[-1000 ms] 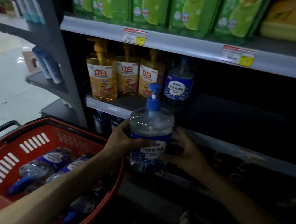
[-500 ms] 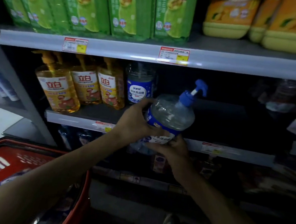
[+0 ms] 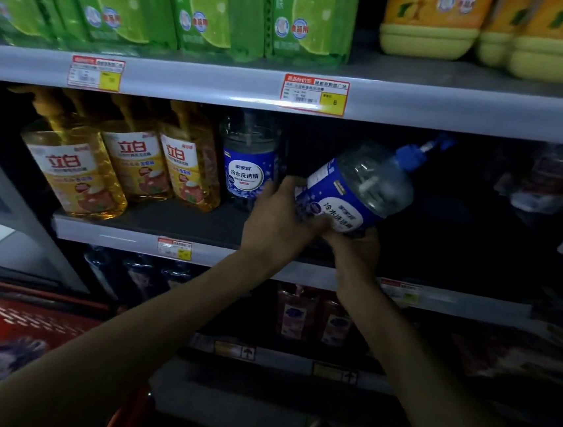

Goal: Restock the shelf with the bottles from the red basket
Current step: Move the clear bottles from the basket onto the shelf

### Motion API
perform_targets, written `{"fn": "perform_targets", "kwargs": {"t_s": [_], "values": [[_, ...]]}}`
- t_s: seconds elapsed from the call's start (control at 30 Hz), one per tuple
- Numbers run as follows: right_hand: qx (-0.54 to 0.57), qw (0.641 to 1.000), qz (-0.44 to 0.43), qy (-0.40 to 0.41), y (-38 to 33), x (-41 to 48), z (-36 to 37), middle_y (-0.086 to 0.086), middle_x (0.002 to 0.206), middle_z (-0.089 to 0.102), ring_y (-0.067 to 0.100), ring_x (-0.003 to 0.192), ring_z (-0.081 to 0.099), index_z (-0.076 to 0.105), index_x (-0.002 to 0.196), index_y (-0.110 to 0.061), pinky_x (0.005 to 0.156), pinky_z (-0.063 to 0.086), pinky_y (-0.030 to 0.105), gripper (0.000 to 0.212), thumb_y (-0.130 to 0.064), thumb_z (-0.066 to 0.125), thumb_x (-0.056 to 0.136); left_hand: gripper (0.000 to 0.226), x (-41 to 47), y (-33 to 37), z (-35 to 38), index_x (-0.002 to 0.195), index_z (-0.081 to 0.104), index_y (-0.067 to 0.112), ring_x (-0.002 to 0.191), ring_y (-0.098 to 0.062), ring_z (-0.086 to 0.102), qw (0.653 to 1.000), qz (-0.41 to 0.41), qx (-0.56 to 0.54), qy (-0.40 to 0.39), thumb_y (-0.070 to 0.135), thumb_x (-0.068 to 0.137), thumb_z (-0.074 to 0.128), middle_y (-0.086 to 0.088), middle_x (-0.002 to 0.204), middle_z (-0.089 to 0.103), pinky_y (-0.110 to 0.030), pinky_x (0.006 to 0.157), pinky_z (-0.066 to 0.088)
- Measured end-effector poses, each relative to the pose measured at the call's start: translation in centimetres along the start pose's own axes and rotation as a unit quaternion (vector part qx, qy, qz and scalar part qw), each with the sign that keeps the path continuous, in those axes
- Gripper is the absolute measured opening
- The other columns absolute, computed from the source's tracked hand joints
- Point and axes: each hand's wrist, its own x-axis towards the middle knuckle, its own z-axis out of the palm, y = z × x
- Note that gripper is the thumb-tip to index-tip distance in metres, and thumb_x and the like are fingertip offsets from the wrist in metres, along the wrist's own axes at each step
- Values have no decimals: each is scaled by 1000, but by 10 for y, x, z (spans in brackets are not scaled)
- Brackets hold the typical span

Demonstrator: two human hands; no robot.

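On the middle shelf point(image 3: 183, 219), three detergent bottles point(image 3: 134, 161) stand in a row at the left, with a standing pump bottle point(image 3: 247, 168) just right of them. Right of that, a tilted pump bottle point(image 3: 361, 190) is held above the shelf, the left hand point(image 3: 275, 226) on its left side and the right hand point(image 3: 355, 251) beneath it. The shopping basket point(image 3: 23, 312) sits at the lower left, below the shelf.

Dim, shadowy lower shelves, soft blur, wide-angle edge distortion
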Motion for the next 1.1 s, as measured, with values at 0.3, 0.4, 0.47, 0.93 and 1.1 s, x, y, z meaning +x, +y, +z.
{"fn": "perform_targets", "kwargs": {"t_s": [0.3, 0.4, 0.47, 0.93, 1.1], "values": [[-70, 994, -83, 29, 11, 54, 7, -4, 105, 72, 7, 92, 71, 59, 120, -12, 68, 56, 18, 68, 2, 91, 62, 50, 27, -25, 49, 135, 60, 22, 111, -8, 69, 950, -74, -301, -25, 7, 90, 75, 3, 122, 73, -28, 94, 58], [-72, 993, -92, 28, 20, 76, 16, 1, 110, 73, 8, 93, 71, 59, 126, -10, 72, 59, 24, 71, -2, 91, 63, 52, 47, -32, 60, 140, 59, 14, 112, -18, 71, 936, -89, -340, -5, 3, 91, 72, -4, 123, 74, -39, 99, 58], [-99, 990, -97, 17, 22, 90, 21, 3, 114, 73, 14, 98, 72, 59, 128, -13, 79, 61, 33, 73, -7, 92, 63, 50, 57, -37, 70, 140, 59, 11, 111, -21, 71, 917, -119, -380, 24, 3, 92, 71, -7, 122, 74, -43, 99, 58], [-210, 966, -147, 23, 38, 163, 35, 3, 99, 74, 20, 90, 71, 68, 108, -16, 75, 60, 38, 30, -16, 80, 80, 55, 117, -47, 107, 121, 62, 10, 96, -16, 73, 927, -141, -326, 124, 42, 80, 80, 0, 106, 75, -45, 87, 62], [-222, 967, -122, 30, 39, 174, 47, 6, 97, 71, 21, 90, 68, 65, 98, -11, 69, 52, 28, 18, -4, 74, 84, 34, 132, -50, 105, 109, 65, 10, 94, -22, 72, 929, -173, -300, 132, 29, 85, 80, -5, 103, 74, -47, 86, 62]]}}
